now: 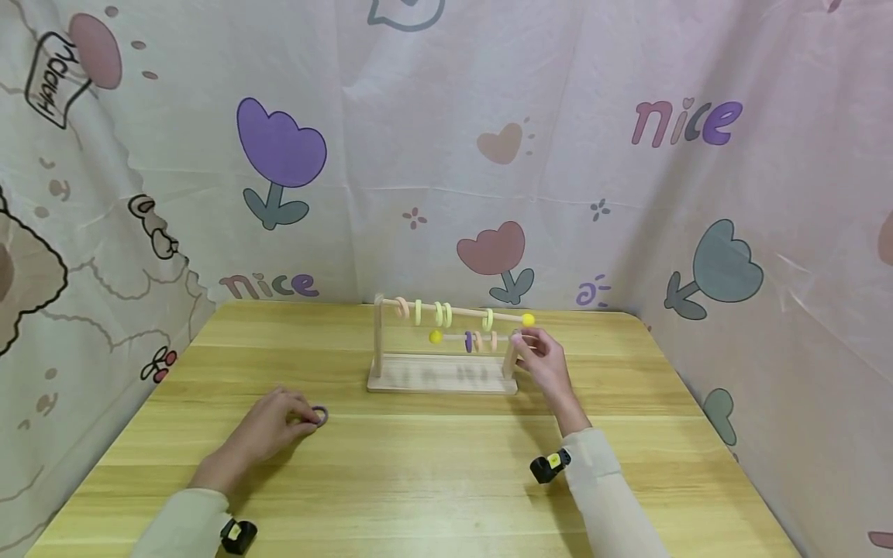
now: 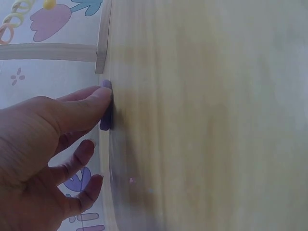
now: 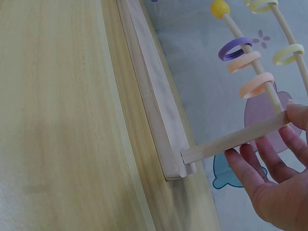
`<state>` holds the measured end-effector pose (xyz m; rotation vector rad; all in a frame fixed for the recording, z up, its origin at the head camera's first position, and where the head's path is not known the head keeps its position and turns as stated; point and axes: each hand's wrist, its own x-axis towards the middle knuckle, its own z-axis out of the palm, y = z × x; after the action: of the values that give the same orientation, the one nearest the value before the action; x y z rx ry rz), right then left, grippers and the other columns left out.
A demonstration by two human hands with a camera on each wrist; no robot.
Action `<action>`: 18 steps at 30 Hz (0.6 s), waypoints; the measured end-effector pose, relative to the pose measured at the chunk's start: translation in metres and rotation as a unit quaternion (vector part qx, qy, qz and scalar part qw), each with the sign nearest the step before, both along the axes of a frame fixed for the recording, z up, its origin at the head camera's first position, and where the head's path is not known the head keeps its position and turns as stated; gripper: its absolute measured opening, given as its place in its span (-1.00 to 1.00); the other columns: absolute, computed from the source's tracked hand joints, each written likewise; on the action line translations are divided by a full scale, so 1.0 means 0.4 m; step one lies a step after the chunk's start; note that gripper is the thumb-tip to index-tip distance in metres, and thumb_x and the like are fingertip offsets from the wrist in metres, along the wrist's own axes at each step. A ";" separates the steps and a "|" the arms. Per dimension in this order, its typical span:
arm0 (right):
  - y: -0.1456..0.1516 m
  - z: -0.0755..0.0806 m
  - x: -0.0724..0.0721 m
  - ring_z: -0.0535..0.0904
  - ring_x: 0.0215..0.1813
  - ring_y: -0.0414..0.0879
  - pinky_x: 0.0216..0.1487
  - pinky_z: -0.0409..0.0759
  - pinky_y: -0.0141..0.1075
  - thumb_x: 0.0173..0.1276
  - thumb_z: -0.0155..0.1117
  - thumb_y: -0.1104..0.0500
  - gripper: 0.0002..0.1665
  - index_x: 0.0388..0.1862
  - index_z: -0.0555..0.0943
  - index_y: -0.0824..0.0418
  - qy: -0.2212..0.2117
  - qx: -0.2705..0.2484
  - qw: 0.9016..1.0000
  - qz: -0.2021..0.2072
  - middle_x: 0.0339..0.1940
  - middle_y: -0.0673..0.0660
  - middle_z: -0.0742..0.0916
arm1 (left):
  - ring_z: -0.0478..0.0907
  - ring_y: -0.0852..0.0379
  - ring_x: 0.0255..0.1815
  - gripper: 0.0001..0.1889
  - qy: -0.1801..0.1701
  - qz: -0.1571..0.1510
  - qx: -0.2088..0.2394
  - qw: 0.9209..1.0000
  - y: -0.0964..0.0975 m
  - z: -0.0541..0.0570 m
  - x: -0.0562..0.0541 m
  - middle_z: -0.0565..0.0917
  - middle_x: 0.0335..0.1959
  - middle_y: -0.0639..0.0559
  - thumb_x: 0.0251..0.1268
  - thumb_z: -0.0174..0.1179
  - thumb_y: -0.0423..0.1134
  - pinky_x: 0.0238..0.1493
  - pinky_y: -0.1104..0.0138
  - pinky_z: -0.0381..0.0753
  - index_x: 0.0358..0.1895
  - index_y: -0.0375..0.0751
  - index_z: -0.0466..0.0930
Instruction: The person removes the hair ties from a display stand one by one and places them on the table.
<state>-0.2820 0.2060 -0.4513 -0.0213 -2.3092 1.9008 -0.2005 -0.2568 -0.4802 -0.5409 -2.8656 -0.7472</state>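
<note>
My left hand (image 1: 272, 426) pinches a purple ring (image 2: 106, 106) between thumb and forefinger, low over the tabletop to the left of a wooden rack; whether the ring touches the table I cannot tell. The rack's base (image 1: 439, 373) carries an upright at each end, each with a rod. On the upper rod hang one peach ring (image 1: 401, 308) and several light green rings (image 1: 439, 314). Another purple ring (image 3: 235, 49) and two peach rings (image 3: 256, 85) hang on the lower rod. My right hand (image 1: 547, 368) grips the top of the short right post (image 3: 236, 138), thumb against fingers.
Yellow balls cap the upper rod (image 1: 528, 319) and the lower rod (image 1: 436, 337). The wooden table (image 1: 432, 473) extends in front of the rack. Behind it hangs a printed curtain (image 1: 391, 139). Black wrist cameras sit at the left cuff (image 1: 239, 536) and right cuff (image 1: 549, 466).
</note>
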 end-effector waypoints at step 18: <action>-0.005 0.010 0.005 0.57 0.33 0.22 0.30 0.69 0.05 0.55 0.26 0.01 -0.46 0.35 0.50 0.28 -0.011 -0.009 1.000 0.005 0.31 0.38 0.61 | 0.63 0.13 -0.20 -0.88 0.046 -0.006 0.044 0.998 0.033 0.032 -0.022 0.76 -0.36 0.28 0.14 0.51 -0.34 -0.03 0.08 0.65 -0.28 -0.04 0.85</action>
<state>-0.2799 0.2039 -0.4474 -0.0332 -2.3106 1.9361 -0.2094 -0.2436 -0.4673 -0.5670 -2.7329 -0.8247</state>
